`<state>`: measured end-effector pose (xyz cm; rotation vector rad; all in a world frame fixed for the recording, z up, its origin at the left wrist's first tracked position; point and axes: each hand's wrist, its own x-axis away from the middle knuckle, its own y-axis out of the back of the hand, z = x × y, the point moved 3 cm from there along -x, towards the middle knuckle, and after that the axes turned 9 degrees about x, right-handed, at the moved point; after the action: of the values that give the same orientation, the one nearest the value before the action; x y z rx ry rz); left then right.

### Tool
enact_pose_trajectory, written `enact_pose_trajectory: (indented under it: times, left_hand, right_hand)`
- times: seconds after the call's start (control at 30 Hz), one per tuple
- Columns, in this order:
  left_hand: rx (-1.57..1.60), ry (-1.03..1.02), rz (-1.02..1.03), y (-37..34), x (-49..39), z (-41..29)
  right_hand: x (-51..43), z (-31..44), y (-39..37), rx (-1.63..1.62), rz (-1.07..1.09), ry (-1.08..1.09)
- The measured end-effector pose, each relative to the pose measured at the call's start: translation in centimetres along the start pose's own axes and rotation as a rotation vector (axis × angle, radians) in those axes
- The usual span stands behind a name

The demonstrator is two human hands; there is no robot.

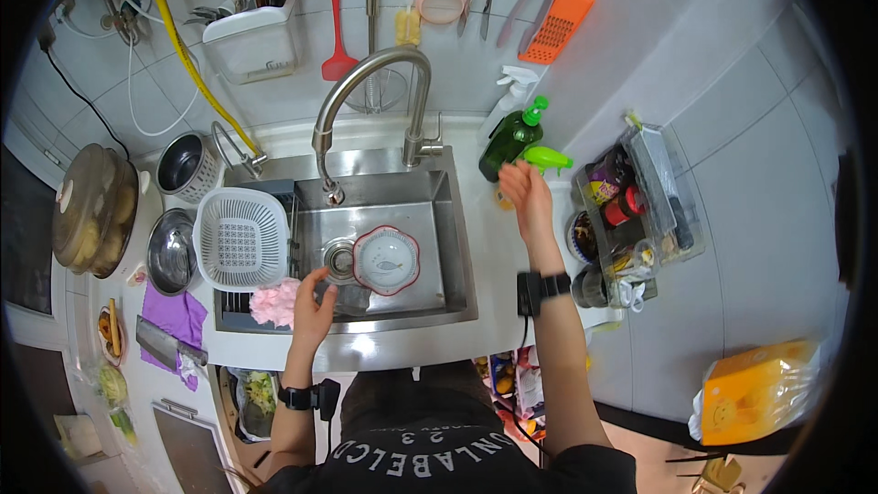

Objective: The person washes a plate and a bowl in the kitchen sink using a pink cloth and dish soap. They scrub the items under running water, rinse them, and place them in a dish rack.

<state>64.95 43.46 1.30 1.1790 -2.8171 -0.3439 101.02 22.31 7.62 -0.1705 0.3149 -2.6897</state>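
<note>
A white scalloped bowl (pixel 387 261) with a red rim and a fish drawing sits in the steel sink (pixel 405 216), beside the drain. Over the sink's near left corner, my left hand (pixel 314 309) has thumb and fingers apart and is empty. It is right beside a crumpled pink scrubbing cloth (pixel 273 303); whether they touch I cannot tell. My right hand (pixel 529 200) is raised over the counter to the right, slightly blurred, its fingers extended with nothing visible in them. Closest to it are a dark green pump bottle (pixel 509 144) and a lime-green spray head (pixel 547 160), whose bottle is partly hidden.
An arched faucet (pixel 374 58) rises behind the sink. At its left stands a white draining basket (pixel 241 240), near a steel bowl (pixel 171 250). A cleaver (pixel 161 343) lies on a purple cloth (pixel 171 309). A clear rack (pixel 621 219) of jars stands right.
</note>
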Motion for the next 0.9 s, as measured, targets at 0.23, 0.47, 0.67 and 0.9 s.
enact_pose_trajectory:
  times: [0.23, 0.47, 0.67, 0.9]
  left_hand:
    - [-0.054, 0.01, -0.096, 0.8, -0.4, -1.2]
    - [-0.052, 0.041, -0.161, 0.5, -0.8, 0.2]
    - [-0.093, 0.022, -0.143, -1.0, -2.3, 0.0]
    - [-0.062, 0.035, -0.118, -1.7, -3.2, -0.9]
  right_hand:
    - [-13.3, 2.0, -3.9, -0.366, -0.16, -0.094]
    - [-14.2, 2.2, -2.9, -0.359, 0.032, -0.016]
    - [-13.8, 2.2, -2.8, -0.382, 0.035, -0.086]
    - [-14.1, 1.2, -2.4, -0.349, 0.016, -0.103]
